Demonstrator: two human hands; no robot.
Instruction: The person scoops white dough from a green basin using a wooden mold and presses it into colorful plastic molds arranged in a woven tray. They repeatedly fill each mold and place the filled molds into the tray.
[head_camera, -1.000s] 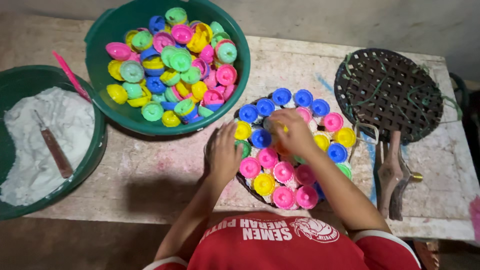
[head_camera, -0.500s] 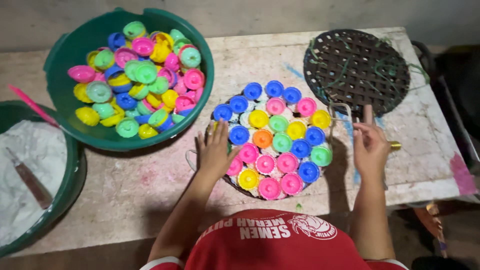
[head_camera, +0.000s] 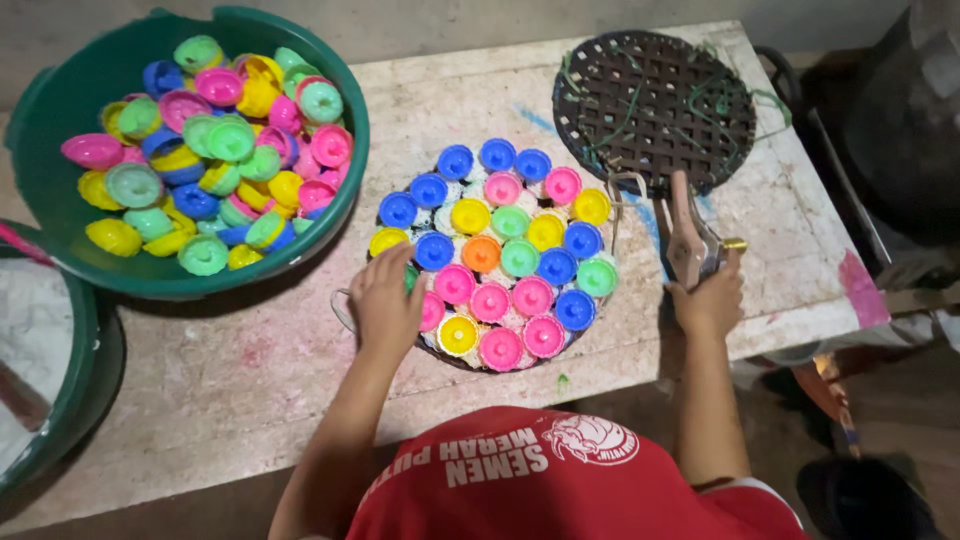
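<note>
Left hand (head_camera: 388, 305) presses glossy plastic cups (head_camera: 500, 250) (round, ridged).

I see glossy plastic cups (head_camera: 500, 260), smooth green plastic basin (head_camera: 352, 190), dark woven mesh rack (head_camera: 650, 105), rough stained matt tabletop (head_camera: 220, 380).

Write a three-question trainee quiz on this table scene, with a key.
1. True or false: the left hand rests on the round tray of coloured caps.
2. What holds the loose caps? A) green basin B) woven mat C) cardboard box
3. What is the right hand touching?

Key:
1. True.
2. A.
3. The handles of a plier-like tool lying by the woven mat.
</note>
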